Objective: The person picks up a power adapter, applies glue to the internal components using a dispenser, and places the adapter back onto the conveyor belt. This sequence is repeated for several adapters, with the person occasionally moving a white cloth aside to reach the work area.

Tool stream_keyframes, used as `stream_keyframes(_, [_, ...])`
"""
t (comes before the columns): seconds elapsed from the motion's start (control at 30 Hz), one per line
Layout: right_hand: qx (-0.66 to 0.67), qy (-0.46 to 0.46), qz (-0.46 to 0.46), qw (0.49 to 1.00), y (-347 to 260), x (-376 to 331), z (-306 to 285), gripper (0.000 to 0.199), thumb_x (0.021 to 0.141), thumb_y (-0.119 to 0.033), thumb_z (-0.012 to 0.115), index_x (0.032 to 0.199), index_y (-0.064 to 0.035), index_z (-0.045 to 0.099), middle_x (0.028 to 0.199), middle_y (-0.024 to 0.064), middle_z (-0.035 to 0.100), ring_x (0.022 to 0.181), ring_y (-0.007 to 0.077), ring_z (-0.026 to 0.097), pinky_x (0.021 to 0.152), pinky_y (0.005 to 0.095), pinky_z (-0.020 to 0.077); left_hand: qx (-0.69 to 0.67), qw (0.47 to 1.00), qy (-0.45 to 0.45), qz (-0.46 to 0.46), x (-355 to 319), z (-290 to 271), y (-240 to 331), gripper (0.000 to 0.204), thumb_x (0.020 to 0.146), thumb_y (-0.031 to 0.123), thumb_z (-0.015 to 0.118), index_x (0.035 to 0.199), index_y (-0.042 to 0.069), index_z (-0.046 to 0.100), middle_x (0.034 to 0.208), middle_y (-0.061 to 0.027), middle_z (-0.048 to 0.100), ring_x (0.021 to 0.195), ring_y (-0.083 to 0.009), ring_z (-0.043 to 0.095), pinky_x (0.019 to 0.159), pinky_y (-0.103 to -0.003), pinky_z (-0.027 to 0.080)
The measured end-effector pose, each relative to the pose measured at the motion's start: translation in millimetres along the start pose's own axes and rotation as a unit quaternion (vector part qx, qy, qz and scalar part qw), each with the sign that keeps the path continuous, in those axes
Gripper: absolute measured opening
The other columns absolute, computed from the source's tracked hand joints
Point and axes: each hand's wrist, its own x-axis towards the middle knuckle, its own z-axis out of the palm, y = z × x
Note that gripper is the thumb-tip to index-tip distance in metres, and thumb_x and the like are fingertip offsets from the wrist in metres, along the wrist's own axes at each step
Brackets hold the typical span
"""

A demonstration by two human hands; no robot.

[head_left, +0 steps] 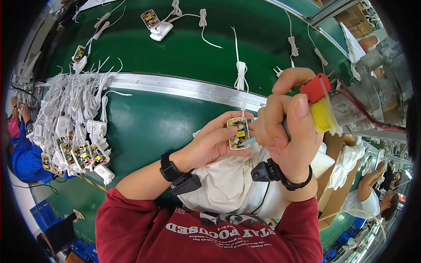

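Observation:
Near the middle, my left hand [204,147] grips a small white power adapter [238,133] with its casing open and the circuit board showing. Its bundled white cord [240,76] runs away over the metal rail. Raised on the right, my right hand [289,120] is closed around a bulky grey cylindrical tool [351,103] with a red part, a yellow band and red and black wires. A pale blue pointed tip [248,141] shows below my right fingers, at the lower right edge of the open adapter. The grip behind that tip is hidden.
A heap of corded adapters [81,144], several with open casings, lies left on the green table. Past the metal rail [175,87], more corded adapters [151,19] rest on a green surface. A cardboard box [335,188] stands right. Other people [366,197] are at both sides.

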Motion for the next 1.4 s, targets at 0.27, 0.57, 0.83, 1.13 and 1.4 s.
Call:
stream_keyframes(0.27, [-0.116, -0.066, -0.064, 0.989, 14.2, 3.7, -0.6, 0.029, 0.098, -0.034, 0.05, 0.094, -0.0095, 0.035, 0.049, -0.0017, 0.035, 0.037, 0.0051, 0.026, 0.037, 0.0234, 0.0239, -0.033, 0.999, -0.018, -0.009, -0.2, -0.1, -0.4, 0.048, 0.101, 0.021, 0.042, 0.143, 0.004, 0.026, 0.134, -0.0152, 0.044, 0.123, -0.0283, 0.051, 0.104, -0.049, 0.044])
stream_keyframes(0.57, [-0.106, -0.041, -0.062, 0.992, 11.1, 3.0, 1.6, 0.031, 0.099, -0.034, 0.049, 0.101, -0.0054, 0.038, 0.049, -0.0018, 0.036, 0.037, 0.0049, 0.028, 0.037, 0.023, 0.0248, -0.036, 0.999, -0.017, -0.015, 0.3, -1.5, 0.0, 0.048, 0.101, 0.023, 0.042, 0.143, 0.004, 0.027, 0.134, -0.0142, 0.044, 0.122, -0.0269, 0.051, 0.103, -0.048, 0.045])
stream_keyframes(0.83, [0.01, 0.01, -0.022, 1.0, 0.4, 2.9, -0.5, 0.027, 0.094, -0.022, 0.061, 0.103, -0.0005, 0.048, 0.068, -0.0032, 0.048, 0.053, 0.0011, 0.038, 0.047, 0.0191, 0.0293, 0.0, 0.999, -0.02, -0.028, 2.2, 3.6, 2.4, 0.048, 0.101, 0.024, 0.045, 0.142, 0.005, 0.029, 0.132, -0.0116, 0.046, 0.121, -0.023, 0.052, 0.102, -0.047, 0.047])
stream_keyframes(1.13, [-0.052, -0.015, -0.013, 0.998, -2.4, -0.2, 6.6, 0.029, 0.099, -0.032, 0.05, 0.105, -0.0042, 0.041, 0.054, -0.0029, 0.034, 0.042, 0.0046, 0.03, 0.04, 0.0225, 0.0261, 0.629, 0.704, -0.044, 0.329, 106.1, 11.8, 64.4, 0.038, 0.089, 0.011, 0.056, 0.125, 0.002, 0.045, 0.113, -0.0126, 0.055, 0.104, -0.0279, 0.06, 0.085, -0.037, 0.052])
stream_keyframes(1.4, [-0.039, -0.016, -0.014, 0.999, -4.1, 3.2, 5.0, 0.027, 0.099, -0.028, 0.051, 0.104, -0.0037, 0.041, 0.055, -0.0028, 0.036, 0.043, 0.0039, 0.031, 0.04, 0.0219, 0.0265, 0.799, 0.439, 0.156, 0.38, 142.6, 2.2, 87.0, 0.033, 0.08, 0.023, 0.065, 0.1, -0.001, 0.054, 0.098, -0.0183, 0.059, 0.089, -0.0376, 0.06, 0.075, -0.044, 0.051])
